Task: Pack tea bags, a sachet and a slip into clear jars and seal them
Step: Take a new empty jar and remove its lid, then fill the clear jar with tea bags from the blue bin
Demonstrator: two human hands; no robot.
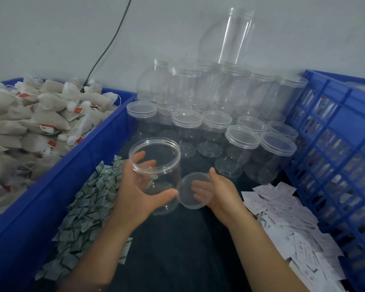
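Jar (pixel 167 163), open-mouthed, is tilting in the left hand (pixel 138 188), which is curling round it; right hand (pixel 221 193) is pinching a lid (pixel 188 182) just right of it.

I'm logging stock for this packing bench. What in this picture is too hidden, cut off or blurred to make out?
Head view only:
- Print on the slips: too small and blurred.
- Contents of the blue crate: hidden by its lattice wall; right edge cuts it off.
- Tea bags: bin cut by the left edge, count unknown.
- Stacked jars at the rear: overlapping clear walls blur the count.
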